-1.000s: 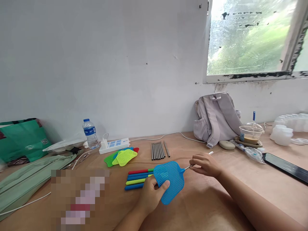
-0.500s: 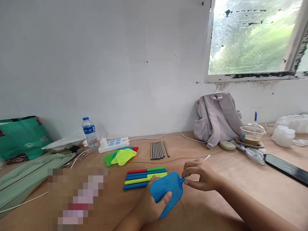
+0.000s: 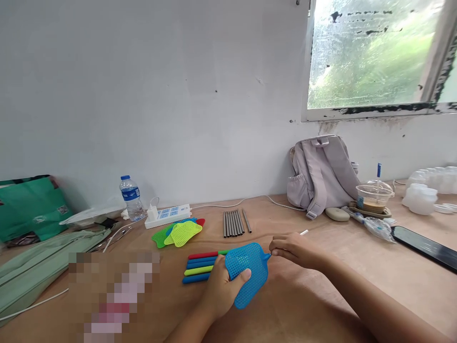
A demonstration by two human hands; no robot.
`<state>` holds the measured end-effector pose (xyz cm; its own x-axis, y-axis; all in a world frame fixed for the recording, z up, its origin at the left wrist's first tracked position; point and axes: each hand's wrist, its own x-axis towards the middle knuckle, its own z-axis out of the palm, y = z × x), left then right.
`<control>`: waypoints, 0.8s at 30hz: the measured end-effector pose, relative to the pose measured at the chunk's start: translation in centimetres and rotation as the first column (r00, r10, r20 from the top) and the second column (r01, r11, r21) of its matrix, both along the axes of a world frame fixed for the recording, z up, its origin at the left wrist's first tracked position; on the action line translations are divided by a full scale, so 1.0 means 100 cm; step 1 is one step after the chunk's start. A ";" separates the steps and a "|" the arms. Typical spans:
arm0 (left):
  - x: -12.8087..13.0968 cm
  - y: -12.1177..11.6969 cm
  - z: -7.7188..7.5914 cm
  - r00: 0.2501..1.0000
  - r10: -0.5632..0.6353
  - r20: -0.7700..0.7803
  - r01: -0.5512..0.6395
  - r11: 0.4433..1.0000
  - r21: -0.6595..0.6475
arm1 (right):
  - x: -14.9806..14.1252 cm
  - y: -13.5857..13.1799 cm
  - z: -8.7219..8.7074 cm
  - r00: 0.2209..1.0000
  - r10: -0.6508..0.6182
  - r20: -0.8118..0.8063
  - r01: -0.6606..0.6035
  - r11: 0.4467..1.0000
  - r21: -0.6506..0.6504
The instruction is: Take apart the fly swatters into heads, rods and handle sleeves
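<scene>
Running this from afar, so all I've got is the head cam: my left hand is clamped on the blue mesh head, thumb over the front, and my right hand is pinching a thin rod right at the head's neck. Hands are apart, joined only through those parts, over the middle of the worktop. Looks to me like the rod is at or in the neck, but fingers cover the joint, so I can't tell if it's seated. Just beyond, partly hidden, lie the coloured handles; none is on this rod as far as I can see. Toward the back edge there's a fanned pile of mesh heads and a row of metal rods, all loose, so I'd call it early days. Along the back edge: water bottle, power strip, backpack.
</scene>
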<state>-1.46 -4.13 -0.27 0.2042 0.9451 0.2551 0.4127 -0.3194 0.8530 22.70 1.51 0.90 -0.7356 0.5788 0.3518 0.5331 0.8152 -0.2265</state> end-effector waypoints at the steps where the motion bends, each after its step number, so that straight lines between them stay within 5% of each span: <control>1: 0.001 0.000 -0.001 0.998 -0.025 0.053 0.028 0.998 -0.059 | 0.001 0.001 0.000 1.000 -0.011 0.012 0.010 0.998 0.064; 5: 0.002 0.002 -0.004 0.966 -0.076 0.248 0.133 0.966 -0.223 | 0.002 0.006 -0.006 0.997 -0.049 0.063 0.026 0.945 0.327; 11: 0.001 0.005 -0.007 0.911 -0.100 0.400 0.222 0.936 -0.271 | 0.006 0.012 -0.013 0.994 -0.063 0.088 -0.001 0.804 0.594; 18: -0.003 -0.003 -0.003 0.932 0.006 0.363 0.107 0.951 -0.290 | -0.005 -0.009 -0.003 1.000 0.012 0.017 -0.018 0.884 0.467; 24: 0.003 -0.004 -0.010 0.929 0.039 0.367 0.038 0.979 -0.201 | -0.040 -0.034 -0.006 0.984 -0.160 -0.074 0.175 0.935 0.307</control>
<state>-1.20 -4.54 -1.23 0.1324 0.9843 0.1172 0.0581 -0.1257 0.9904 18.65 -1.85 0.28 -0.6161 0.5480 0.5658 0.6627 0.7489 -0.0037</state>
